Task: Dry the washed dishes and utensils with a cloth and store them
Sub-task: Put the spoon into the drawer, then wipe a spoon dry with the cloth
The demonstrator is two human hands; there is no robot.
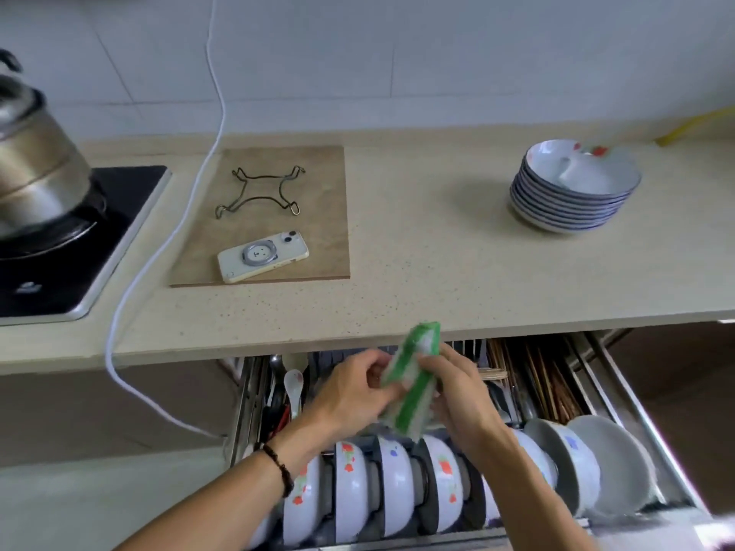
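Over the open dish drawer [620, 375], in the head view, I see my left hand [354, 391] and right hand [461, 391] close together, both gripping a green-and-white cloth [411, 385] bunched upright between them. Whether the cloth wraps anything, I cannot tell. Beneath the hands, flowered bowls [393, 487] stand on edge in the drawer's front rack; chopsticks [545, 383] and a white spoon [293, 385] lie in its rear compartments. Behind the drawer, on the countertop [437, 272], a stack of plates [572, 188] sits to the right, and a phone [263, 256] lies on a wooden board [318, 216] to the left.
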